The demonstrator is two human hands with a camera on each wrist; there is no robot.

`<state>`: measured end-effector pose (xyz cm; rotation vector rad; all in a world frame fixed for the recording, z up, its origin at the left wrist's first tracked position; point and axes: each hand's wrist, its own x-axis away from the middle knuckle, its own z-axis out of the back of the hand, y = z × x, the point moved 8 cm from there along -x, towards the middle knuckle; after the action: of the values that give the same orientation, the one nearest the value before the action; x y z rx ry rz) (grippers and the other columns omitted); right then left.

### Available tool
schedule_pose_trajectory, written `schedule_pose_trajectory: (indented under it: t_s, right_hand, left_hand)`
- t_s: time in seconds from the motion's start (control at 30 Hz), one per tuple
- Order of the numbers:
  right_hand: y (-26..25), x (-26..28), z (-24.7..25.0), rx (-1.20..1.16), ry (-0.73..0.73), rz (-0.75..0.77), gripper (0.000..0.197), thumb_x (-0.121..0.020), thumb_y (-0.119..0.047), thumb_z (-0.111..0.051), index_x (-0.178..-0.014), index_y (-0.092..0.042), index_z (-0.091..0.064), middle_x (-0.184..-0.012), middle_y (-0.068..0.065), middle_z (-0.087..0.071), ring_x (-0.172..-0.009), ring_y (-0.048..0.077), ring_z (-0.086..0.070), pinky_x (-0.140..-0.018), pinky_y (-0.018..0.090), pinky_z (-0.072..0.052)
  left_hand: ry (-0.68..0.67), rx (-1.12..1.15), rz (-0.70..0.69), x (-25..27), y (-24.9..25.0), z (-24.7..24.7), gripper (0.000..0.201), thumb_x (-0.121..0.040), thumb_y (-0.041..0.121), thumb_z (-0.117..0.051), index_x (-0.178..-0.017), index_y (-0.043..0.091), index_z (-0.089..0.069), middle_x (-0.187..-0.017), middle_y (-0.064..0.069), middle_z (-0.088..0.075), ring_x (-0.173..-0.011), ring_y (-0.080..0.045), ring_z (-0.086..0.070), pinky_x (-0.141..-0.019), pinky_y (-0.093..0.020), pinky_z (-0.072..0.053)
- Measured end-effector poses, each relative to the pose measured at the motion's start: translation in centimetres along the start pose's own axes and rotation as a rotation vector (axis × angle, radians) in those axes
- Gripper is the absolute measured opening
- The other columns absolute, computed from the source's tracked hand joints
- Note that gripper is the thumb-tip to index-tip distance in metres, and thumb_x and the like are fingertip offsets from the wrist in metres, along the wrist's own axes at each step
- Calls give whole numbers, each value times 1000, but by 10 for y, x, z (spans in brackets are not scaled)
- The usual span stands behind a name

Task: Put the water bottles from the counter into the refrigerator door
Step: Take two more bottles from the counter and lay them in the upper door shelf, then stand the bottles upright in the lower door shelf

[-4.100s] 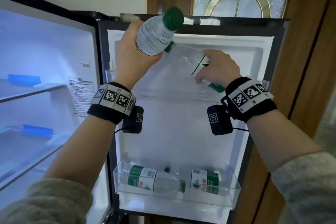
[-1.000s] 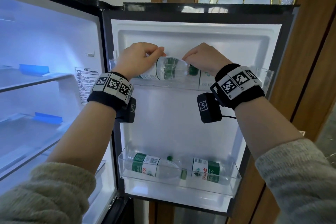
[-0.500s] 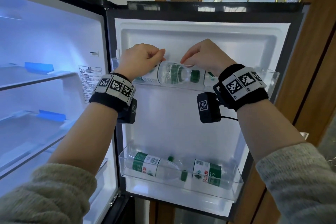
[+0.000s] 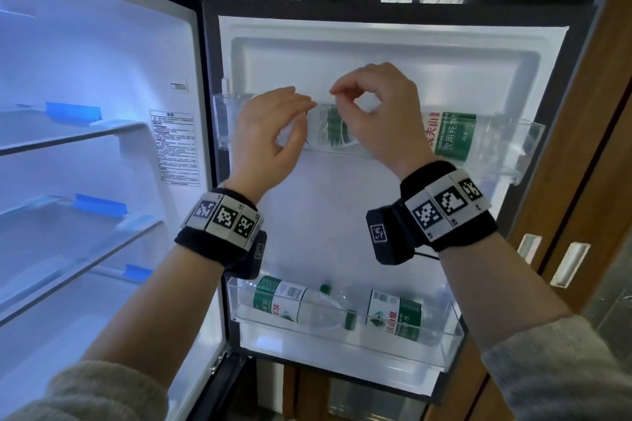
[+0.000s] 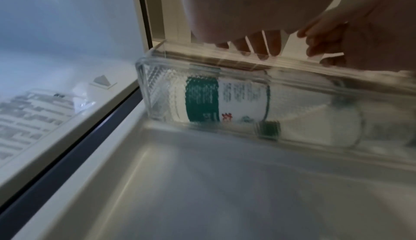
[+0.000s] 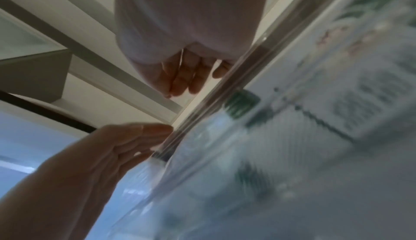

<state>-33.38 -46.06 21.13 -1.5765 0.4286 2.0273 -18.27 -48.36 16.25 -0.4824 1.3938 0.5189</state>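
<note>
The open refrigerator door (image 4: 393,55) fills the view in front of me, with the lit refrigerator interior (image 4: 85,113) and its glass shelves at nine o'clock. Two clear bins hang on the door. The upper door bin (image 4: 513,147) sits at about twelve o'clock and holds two water bottles lying on their sides: one water bottle (image 4: 333,130) shows between my hands, and another water bottle (image 4: 451,137) with a green label lies toward two o'clock. The lower door bin (image 4: 342,342) at six o'clock holds two more bottles (image 4: 290,301), also lying down, caps pointing toward each other. My left hand (image 4: 270,137) and right hand (image 4: 379,113) are raised just in front of the upper bin's rim, close together. The fingers (image 4: 345,87) of both hang loosely curled and hold nothing; the bottles lie in the bin on their own.
</note>
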Motion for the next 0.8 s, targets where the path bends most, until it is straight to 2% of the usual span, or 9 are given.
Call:
schedule_pose_trajectory:
  t_s: [0.07, 0.17, 0.3, 0.43, 0.5, 0.57, 0.63, 0.7, 0.8]
  right_hand:
    - [-11, 22, -3, -19, 98, 98, 8, -81, -6, -64, -79, -8, -71, -70, 0, -66, -69, 19, -57, -68, 40, -46]
    - [-13, 59, -19, -23, 157, 147, 8, -78, 0, -64, -75, -3, -71, -69, 4, -65, -66, 18, -55, -64, 36, -43]
    - [4, 111, -49, -23, 75, 49, 10, -78, -1, -62, -76, -4, -71, -71, 3, -66, -65, 22, -58, -64, 38, -45]
    - [23, 164, -71, 0, -39, -70, 11, -80, -6, -61, -77, -6, -71, -68, 1, -64, -62, 19, -55, -61, 33, -46]
    - [39, 190, -85, 22, -152, -180, 12, -81, -12, -59, -77, -10, -70, -67, -1, -63, -62, 17, -54, -60, 33, -48]
    - [61, 218, -103, 82, -346, -383, 11, -84, -17, -59, -82, -15, -70, -73, -4, -64, -67, 15, -55, -65, 36, -51]
    - [85, 250, -118, 187, -593, -623, 13, -88, -22, -57, -90, -20, -69, -86, -6, -66, -78, 14, -57, -73, 33, -51]
    - [98, 278, -124, 300, -839, -771, 18, -91, -28, -51, -92, -23, -68, -93, -5, -65, -86, 17, -60, -77, 32, -51]
    - [101, 299, -126, 393, -1087, -835, 28, -94, -33, -43, -77, -20, -61, -78, 0, -66, -78, 22, -65, -66, 27, -49]
  left_hand:
    - [54, 7, -56, 19, 8, 1, 22, -88, 7, -54, -98, 0, -72, -104, -12, -70, -109, -25, -60, -98, -38, -45]
    - [48, -26, -112, 48, 16, -4, 19, -85, 6, -56, -93, 0, -72, -99, -15, -68, -101, -24, -59, -88, -35, -45]
    - [-88, -4, -35, 93, 9, -25, 16, -83, 8, -59, -91, 2, -72, -95, -12, -69, -96, -24, -60, -84, -37, -47]
    - [-341, -18, 88, 145, -5, -48, 14, -82, 15, -61, -88, 10, -73, -91, -2, -70, -90, -21, -63, -80, -35, -48]
    - [-519, 9, 194, 170, -14, -61, 16, -84, 20, -59, -92, 15, -72, -93, 2, -70, -91, -18, -62, -81, -35, -50]
    - [-722, -13, 374, 198, -29, -74, 20, -88, 25, -58, -103, 21, -70, -106, 5, -68, -104, -16, -58, -88, -35, -49]
    - [-908, -72, 544, 229, -46, -83, 26, -91, 28, -55, -115, 24, -64, -121, 7, -62, -118, -14, -51, -95, -32, -44]
    - [-990, -67, 693, 254, -60, -84, 30, -92, 26, -52, -120, 22, -61, -125, 6, -59, -119, -16, -51, -97, -32, -43]
    - [-995, -84, 851, 276, -74, -78, 31, -91, 24, -50, -120, 21, -61, -122, 4, -62, -106, -17, -59, -92, -34, -48]
